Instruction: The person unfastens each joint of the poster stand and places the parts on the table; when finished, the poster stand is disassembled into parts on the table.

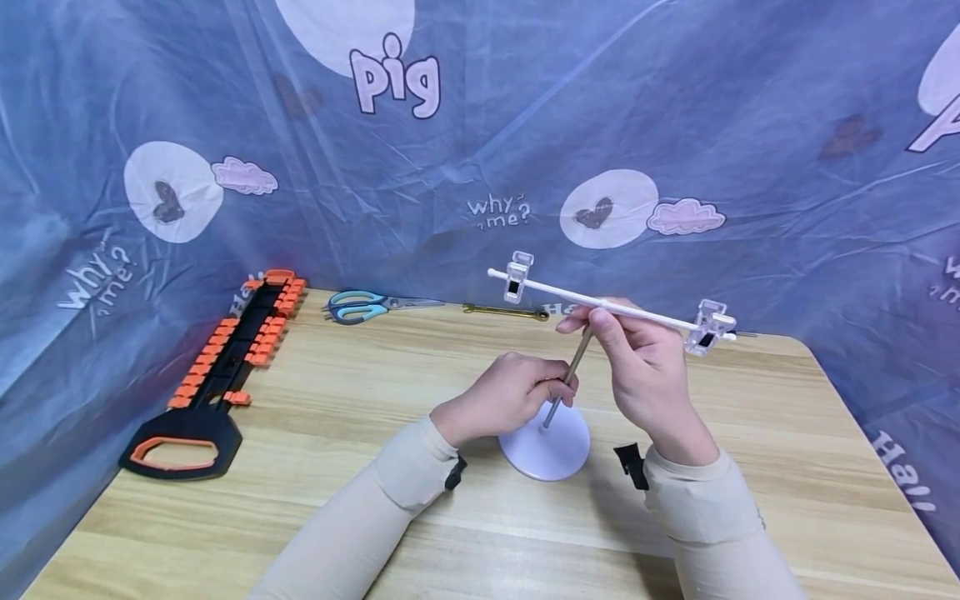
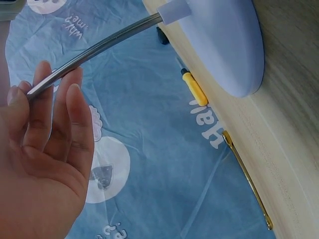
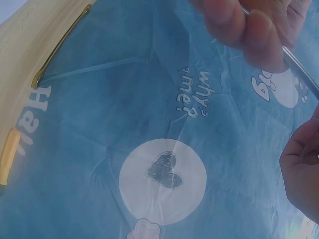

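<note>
A smooth, round pale base (image 1: 558, 458) is showing against the wood-grain desk (image 1: 465, 542), its metal pole (image 1: 577, 357) leaning up and rightward. The left hand's (image 1: 513, 390) fingers are pinching the pole; the right hand's (image 1: 651, 379) are gripping its top, under a white crossbar (image 1: 562, 292) sloping down rightward between clear clips (image 1: 516, 279). Beyond, a wrench (image 1: 506, 312) is lying beside scissors (image 1: 360, 307).

Printed blue cloth (image 1: 480, 142) around wood-grained table (image 1: 360, 367)

Long pale-beige sleeves (image 1: 337, 533) with wide cuffs (image 1: 416, 465) and a black tab (image 1: 632, 467) beside each
</note>
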Demonstrator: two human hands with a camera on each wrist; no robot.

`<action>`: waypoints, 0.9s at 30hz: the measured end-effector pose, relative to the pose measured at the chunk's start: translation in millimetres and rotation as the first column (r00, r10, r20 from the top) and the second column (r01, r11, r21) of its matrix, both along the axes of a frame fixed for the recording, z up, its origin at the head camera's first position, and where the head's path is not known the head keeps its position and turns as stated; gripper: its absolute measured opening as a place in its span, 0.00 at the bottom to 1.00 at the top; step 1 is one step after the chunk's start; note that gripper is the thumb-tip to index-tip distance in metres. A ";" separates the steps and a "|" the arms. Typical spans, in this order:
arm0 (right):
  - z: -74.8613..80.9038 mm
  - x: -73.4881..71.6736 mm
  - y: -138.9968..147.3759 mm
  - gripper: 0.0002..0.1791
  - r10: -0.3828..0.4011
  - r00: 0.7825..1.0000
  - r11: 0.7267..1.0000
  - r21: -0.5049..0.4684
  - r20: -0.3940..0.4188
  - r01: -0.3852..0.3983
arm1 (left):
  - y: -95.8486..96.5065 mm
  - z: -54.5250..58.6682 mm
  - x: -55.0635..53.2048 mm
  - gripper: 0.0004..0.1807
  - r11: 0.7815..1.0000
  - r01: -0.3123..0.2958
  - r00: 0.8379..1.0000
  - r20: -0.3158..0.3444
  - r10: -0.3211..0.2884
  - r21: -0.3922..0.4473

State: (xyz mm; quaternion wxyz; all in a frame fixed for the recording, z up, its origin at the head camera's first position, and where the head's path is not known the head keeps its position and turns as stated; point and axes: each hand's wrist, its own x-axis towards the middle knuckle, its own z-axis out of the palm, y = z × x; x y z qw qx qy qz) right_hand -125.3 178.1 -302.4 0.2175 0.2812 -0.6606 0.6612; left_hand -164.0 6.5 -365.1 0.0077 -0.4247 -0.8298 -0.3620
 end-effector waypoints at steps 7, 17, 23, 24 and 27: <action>4.9 -0.4 1.0 0.12 -0.079 0.995 0.995 -0.074 -0.067 0.074 | 1.0 -1.3 -1.4 0.06 1.000 0.023 1.000 -0.012 -0.023 0.010; 10.8 -6.5 18.3 0.12 -0.125 0.992 0.983 -0.142 -0.034 0.119 | -1.7 -2.2 0.1 0.06 1.000 0.011 1.000 -0.002 -0.011 0.024; 8.5 -11.6 21.9 0.14 -0.117 0.992 0.977 -0.186 -0.041 0.107 | -1.7 -1.2 0.5 0.06 1.000 0.010 1.000 0.004 -0.011 0.023; 8.3 -12.3 22.5 0.14 -0.120 0.992 0.975 -0.192 -0.039 0.111 | -1.6 -1.1 0.5 0.06 1.000 0.011 1.000 0.006 -0.011 0.025; 7.6 -14.3 25.3 0.14 -0.135 0.990 0.968 -0.216 -0.029 0.126 | -1.2 -0.6 0.6 0.06 1.000 0.012 1.000 0.002 -0.012 0.022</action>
